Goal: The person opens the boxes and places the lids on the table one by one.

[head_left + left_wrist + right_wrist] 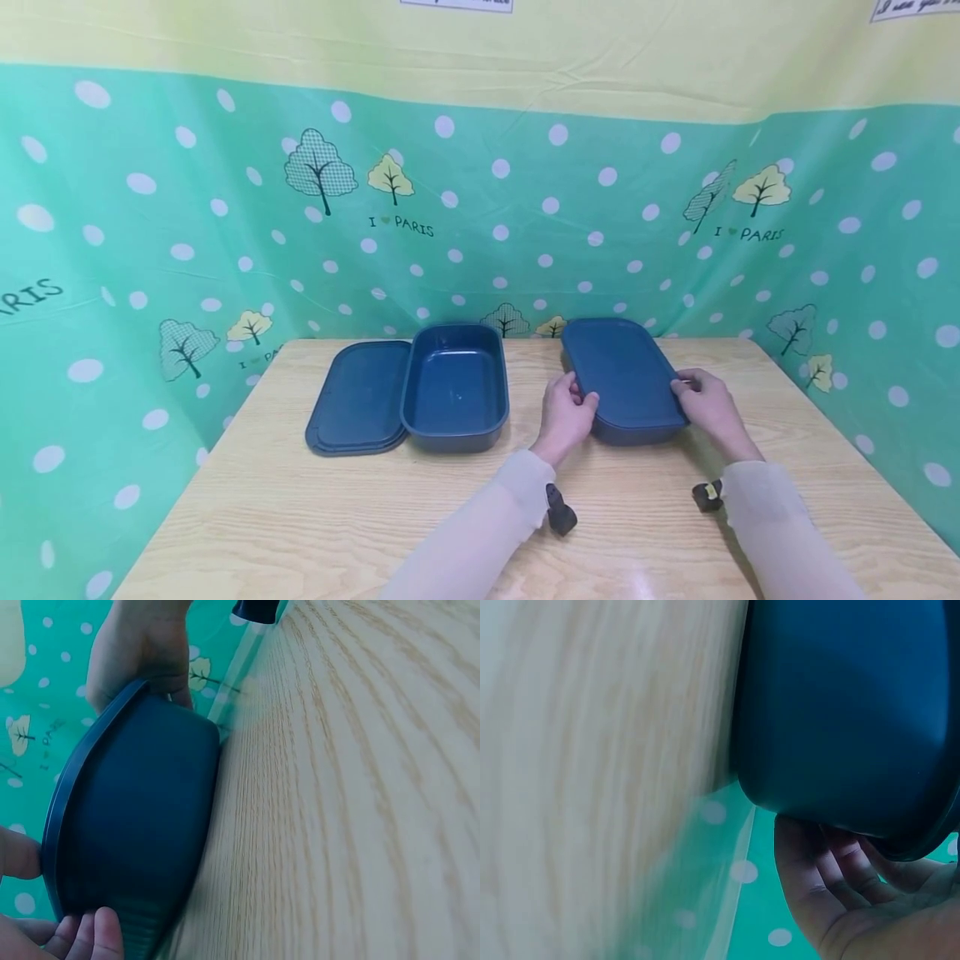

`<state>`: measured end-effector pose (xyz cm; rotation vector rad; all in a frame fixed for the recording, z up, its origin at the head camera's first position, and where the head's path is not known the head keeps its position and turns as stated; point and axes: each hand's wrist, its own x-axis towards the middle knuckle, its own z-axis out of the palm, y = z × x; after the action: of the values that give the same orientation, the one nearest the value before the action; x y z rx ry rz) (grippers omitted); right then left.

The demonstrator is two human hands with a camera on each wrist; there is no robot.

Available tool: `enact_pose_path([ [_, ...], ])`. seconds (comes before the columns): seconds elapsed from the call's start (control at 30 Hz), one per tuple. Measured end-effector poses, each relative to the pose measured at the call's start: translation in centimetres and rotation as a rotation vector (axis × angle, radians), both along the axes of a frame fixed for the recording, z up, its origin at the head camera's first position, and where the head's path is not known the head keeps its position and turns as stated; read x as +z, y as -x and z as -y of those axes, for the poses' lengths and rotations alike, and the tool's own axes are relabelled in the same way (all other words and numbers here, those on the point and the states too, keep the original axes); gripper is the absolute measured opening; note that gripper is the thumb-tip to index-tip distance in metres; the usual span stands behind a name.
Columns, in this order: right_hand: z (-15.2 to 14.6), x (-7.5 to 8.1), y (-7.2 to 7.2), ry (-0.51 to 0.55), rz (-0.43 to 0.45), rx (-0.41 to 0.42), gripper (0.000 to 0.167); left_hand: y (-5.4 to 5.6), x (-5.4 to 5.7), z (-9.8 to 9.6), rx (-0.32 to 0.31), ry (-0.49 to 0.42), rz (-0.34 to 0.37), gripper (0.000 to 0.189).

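Both hands hold a dark blue lidded food container (pixel 622 375) on the right half of the table. At its left side the left hand (pixel 564 415) grips the edge. In the left wrist view, the left thumb (pixel 19 855) lies at the rim and the curled fingers (pixel 105 934) press the side wall. Opposite, the right hand (pixel 711 410) grips the right edge. Its fingers (pixel 799 862) bend against the container's wall under the rim in the right wrist view. The lid sits flat over the container, hiding the inside.
An uncovered dark blue container (pixel 455 379) stands left of the hands, with nothing visible inside. A matching lid (pixel 363 396) lies beside it, against its left wall. The wooden table (pixel 315 533) meets a green dotted curtain (pixel 525 250) at the back and sides.
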<state>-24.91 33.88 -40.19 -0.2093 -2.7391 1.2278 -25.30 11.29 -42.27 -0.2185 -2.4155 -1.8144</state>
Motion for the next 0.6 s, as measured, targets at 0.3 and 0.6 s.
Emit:
enact_pose_path([
  [0.3, 0.33, 0.17, -0.22, -0.012, -0.004, 0.017, 0.048, -0.10, -0.09, 0.29, 0.002, -0.013, -0.003, 0.046],
  [0.6, 0.73, 0.20, -0.16, 0.008, 0.005, 0.026, 0.048, -0.13, -0.18, 0.49, 0.002, -0.030, -0.012, 0.040],
])
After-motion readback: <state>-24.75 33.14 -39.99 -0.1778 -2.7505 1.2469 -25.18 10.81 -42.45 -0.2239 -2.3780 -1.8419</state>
